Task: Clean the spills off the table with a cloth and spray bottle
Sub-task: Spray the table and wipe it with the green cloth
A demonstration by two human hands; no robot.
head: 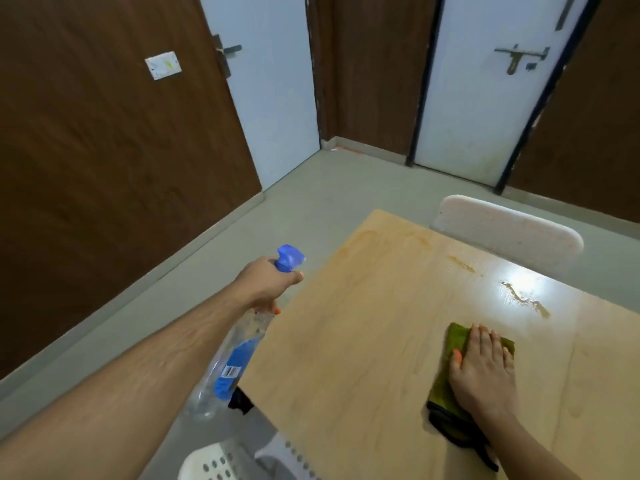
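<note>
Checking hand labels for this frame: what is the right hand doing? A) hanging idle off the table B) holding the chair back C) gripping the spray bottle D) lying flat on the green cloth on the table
D: the right hand lies with straight fingers on the green cloth on the table, while the left hand grips the spray bottle off the table's left edge.

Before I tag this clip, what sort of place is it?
Probably a plain indoor room, perhaps an office or hostel common room; I can't say which. A light wooden table with orange spills, a white plastic chair behind it, and two pale doors set in dark wood-panelled walls.
</note>
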